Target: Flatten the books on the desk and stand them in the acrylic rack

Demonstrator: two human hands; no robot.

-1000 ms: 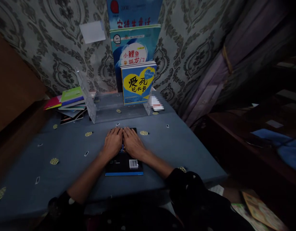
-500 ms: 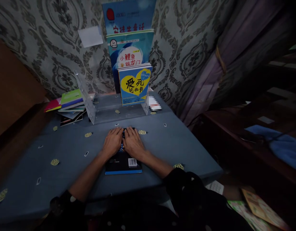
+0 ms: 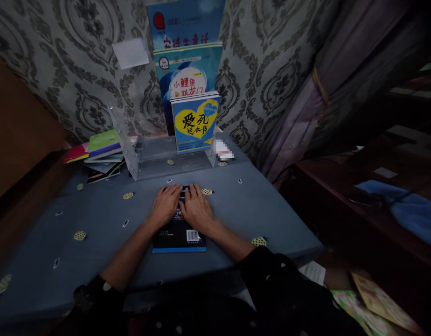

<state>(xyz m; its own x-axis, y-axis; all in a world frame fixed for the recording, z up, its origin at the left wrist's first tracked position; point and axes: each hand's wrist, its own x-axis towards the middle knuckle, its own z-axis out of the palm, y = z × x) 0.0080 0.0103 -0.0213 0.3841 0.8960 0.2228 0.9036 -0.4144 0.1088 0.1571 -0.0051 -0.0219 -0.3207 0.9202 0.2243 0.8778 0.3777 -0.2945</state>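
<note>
The black book (image 3: 175,238) lies flat on the table (image 3: 96,205), in front of the rack (image 3: 156,165) and apart from it. The left hand (image 3: 165,205) rests palm down on the book's half nearer the rack, covering its left part. The right hand (image 3: 197,209) rests palm down on the right part of that half. The fingers of both hands are stretched out towards the rack, released and laid flat, grasping nothing. Between the hands a strip of the cover shows, with a colourful patch. A barcode and a blue stripe show on the half farther from the rack.

The blue book (image 3: 195,123), with a yellow heart, stands upright at the rack's right end. Behind it rise the teal book (image 3: 187,70) and the tall book (image 3: 187,23); their lower ends are hidden. A pile (image 3: 103,149) of books lies just beside the rack's left end. A white item (image 3: 223,149), partly blurred out, lies just beside its right end. The card (image 3: 130,52) is on the wall above and behind the rack's left side. The curtain (image 3: 316,88) hangs well to the rack's right.
</note>
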